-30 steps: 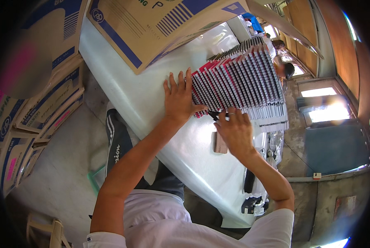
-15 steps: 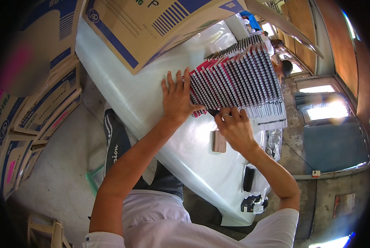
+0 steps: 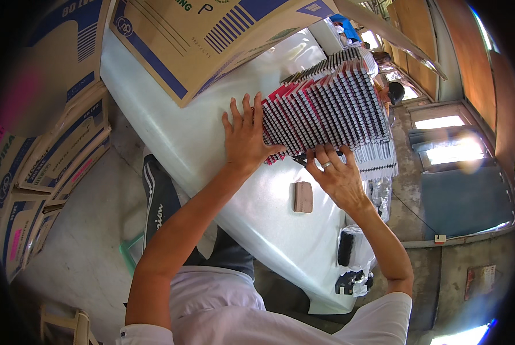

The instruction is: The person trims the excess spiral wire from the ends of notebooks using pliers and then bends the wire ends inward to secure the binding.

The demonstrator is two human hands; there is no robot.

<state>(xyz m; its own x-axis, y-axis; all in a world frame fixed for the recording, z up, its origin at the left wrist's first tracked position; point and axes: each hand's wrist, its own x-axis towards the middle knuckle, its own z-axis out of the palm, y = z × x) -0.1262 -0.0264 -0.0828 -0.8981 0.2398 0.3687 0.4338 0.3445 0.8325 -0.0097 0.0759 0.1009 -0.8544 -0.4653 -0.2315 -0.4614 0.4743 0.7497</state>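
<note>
A row of spiral-bound notebooks (image 3: pixel 326 112) is packed tightly on the pale table, with black wire coils facing up and some red covers at the left end. My left hand (image 3: pixel 247 138) lies with fingers spread against that left end, its thumb along the near corner. At the near edge of the row, my right hand (image 3: pixel 336 175), with a ring on one finger, is closed around a small black tool (image 3: pixel 299 159). Its kind is mostly hidden by the fingers. Just below on the table sits a small brown block (image 3: pixel 303 197).
A large cardboard box (image 3: pixel 154 57) stands on the table (image 3: pixel 211 190) at the far left. More boxes (image 3: pixel 67 146) are stacked on the floor to the left. Black items in clear plastic (image 3: pixel 347 248) lie along the table's right edge. Another person (image 3: pixel 393 93) is beyond the notebooks.
My right hand has shifted slightly to the right along the notebooks' near edge, its fingers more bent. My left hand stays at the left end. The view has tilted a little.
</note>
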